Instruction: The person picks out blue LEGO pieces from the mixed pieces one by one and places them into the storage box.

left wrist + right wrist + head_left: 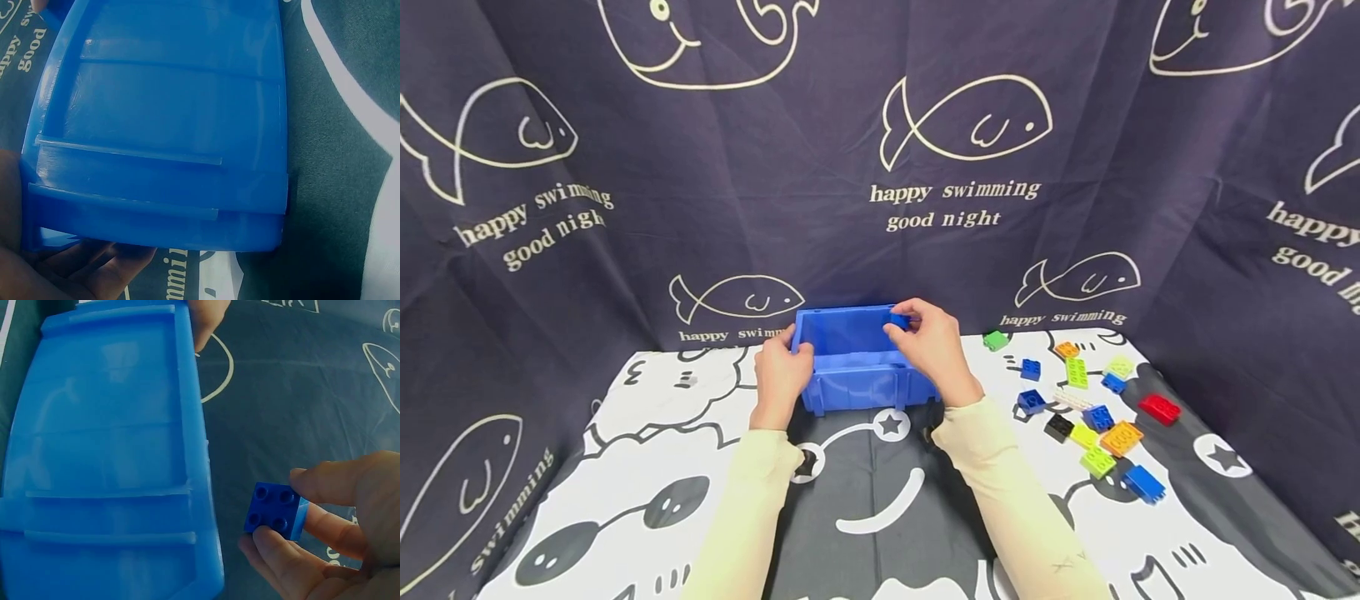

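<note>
A blue plastic bin (865,390) stands in front of the dark cloth backdrop, its inside facing up. At its left end my left hand (781,375) grips the side wall, with the thumb by the rim. In the left wrist view the fingers (115,269) curl around that end, partly hidden behind the bin. My right hand (936,346) pinches a small blue toy brick (273,509) between thumb and fingers. Its four-stud face shows in the right wrist view. From the head view, this brick overlaps the bin's right end, near the back rim.
Loose toy bricks lie scattered on the patterned cloth to the right, among them a red brick (1160,408), an orange brick (1122,437), a black brick (1059,427) and a green brick (996,340). The dark backdrop (820,183) rises behind and at both sides.
</note>
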Demonstrator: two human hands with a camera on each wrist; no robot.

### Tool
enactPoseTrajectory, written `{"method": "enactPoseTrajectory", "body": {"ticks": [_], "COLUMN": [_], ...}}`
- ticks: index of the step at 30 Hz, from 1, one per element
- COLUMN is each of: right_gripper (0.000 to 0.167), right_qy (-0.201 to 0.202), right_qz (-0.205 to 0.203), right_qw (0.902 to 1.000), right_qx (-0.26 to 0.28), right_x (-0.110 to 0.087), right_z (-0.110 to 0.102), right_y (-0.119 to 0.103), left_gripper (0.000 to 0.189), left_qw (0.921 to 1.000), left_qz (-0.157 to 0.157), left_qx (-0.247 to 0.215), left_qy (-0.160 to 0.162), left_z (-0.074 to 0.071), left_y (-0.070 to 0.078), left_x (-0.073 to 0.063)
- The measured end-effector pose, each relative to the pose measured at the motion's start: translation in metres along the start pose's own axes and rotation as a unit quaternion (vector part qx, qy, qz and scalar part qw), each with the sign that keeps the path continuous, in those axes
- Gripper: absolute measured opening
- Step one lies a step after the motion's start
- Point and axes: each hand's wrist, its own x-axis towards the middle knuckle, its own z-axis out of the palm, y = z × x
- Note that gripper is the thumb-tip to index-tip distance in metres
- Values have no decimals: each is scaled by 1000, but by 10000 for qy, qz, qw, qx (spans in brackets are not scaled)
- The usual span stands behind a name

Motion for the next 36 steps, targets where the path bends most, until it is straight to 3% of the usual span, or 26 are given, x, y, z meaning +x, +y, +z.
{"method": "enactPoseTrajectory", "body": {"ticks": [10, 26, 36], "right_gripper": [28, 34, 32], "right_qy": [-116, -631, -660], "right_qz": [-56, 151, 118], "right_qw": [9997, 9977, 9976], "right_qx": [-195, -219, -189], "right_x": [-1, -3, -4], "right_z": [5, 8, 7], "right_y": [0, -2, -5], "left_gripper": [55, 55, 55], "left_qw": [10000, 9999, 9999], "left_qz": [-33, -149, -109], "left_qx": [11, -20, -47], "left_qy": [-51, -66, -72], "left_z": [2, 2, 1], "left_y": [1, 0, 0], "left_x": [2, 2, 1]}}
